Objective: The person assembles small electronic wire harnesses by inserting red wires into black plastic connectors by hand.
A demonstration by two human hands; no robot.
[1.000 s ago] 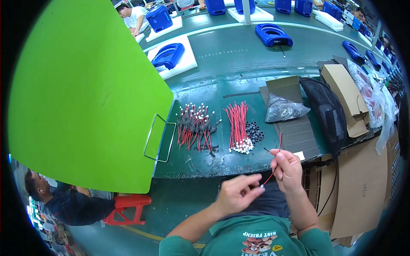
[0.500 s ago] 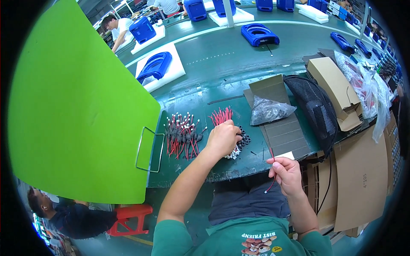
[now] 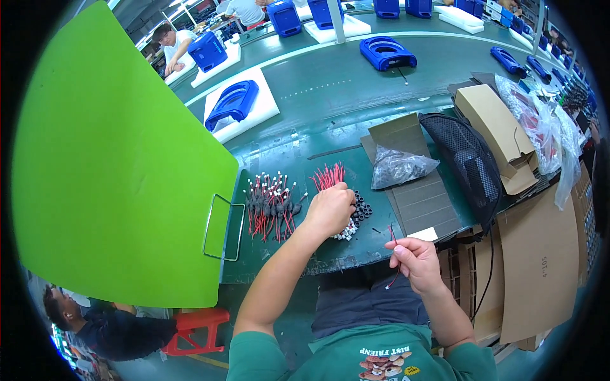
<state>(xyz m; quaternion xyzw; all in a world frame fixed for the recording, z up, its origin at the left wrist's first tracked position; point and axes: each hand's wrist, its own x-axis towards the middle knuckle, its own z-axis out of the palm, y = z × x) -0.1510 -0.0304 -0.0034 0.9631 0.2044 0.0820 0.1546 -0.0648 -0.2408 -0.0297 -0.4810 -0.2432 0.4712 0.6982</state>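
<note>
My right hand (image 3: pixel 418 261) pinches a thin red-and-black cable (image 3: pixel 396 274) over the table's front edge. The cable's white plug hangs below the fingers and its other end points up. My left hand (image 3: pixel 330 211) rests on a bundle of red wires (image 3: pixel 328 175), fingers curled down beside small black rings (image 3: pixel 363 209). What its fingertips grip is hidden. White connectors (image 3: pixel 347 232) show just under that hand. Left of it lies a pile of cables with black lumps (image 3: pixel 273 208) in their middles, white plugs at the far end and red wires at the near end.
A tall green panel (image 3: pixel 121 165) with a wire handle stands at the left. On the right are a clear bag of dark parts (image 3: pixel 403 167) on cardboard, a black mesh bag (image 3: pixel 467 165) and an open carton (image 3: pixel 495 130). Blue housings (image 3: pixel 387 53) sit on the line beyond.
My right hand has moved slightly left with the cable. My left hand has stayed almost in place by the rings and wires.
</note>
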